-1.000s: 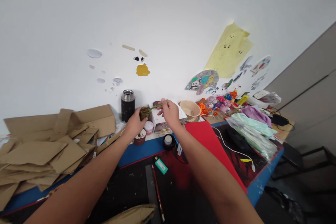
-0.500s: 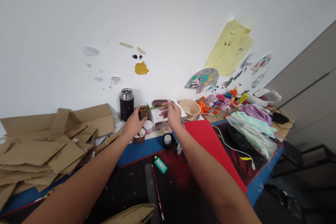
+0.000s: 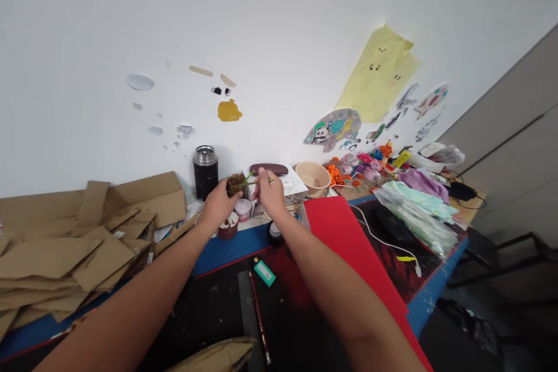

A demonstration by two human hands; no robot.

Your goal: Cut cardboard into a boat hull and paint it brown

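Observation:
My left hand (image 3: 219, 202) is closed around a small brown-green clump (image 3: 236, 183), perhaps the root end of a plant. A thin green stem (image 3: 250, 181) runs from the clump to the right. The fingers of my right hand (image 3: 269, 193) pinch that stem. Both hands are raised in front of a white box (image 3: 291, 185), on which a dark brown oblong case (image 3: 271, 170) lies. Left of the hands stands an open black flask (image 3: 206, 174). Below them are a pink-lidded jar (image 3: 243, 208) and a dark red jar (image 3: 228, 226).
Cardboard pieces (image 3: 87, 244) are heaped at the left. A beige bowl (image 3: 313, 176) stands right of the box, with red sheets (image 3: 344, 244) in front. A green lighter-like item (image 3: 264, 272), a pencil (image 3: 260, 319) and a ruler (image 3: 247, 308) lie nearer. Plastic-wrapped items (image 3: 418, 224) lie at right.
My right hand has moved left along the stem, closer to the clump, and its fingers are drawn together more. My left hand still holds the clump. The view has shifted slightly.

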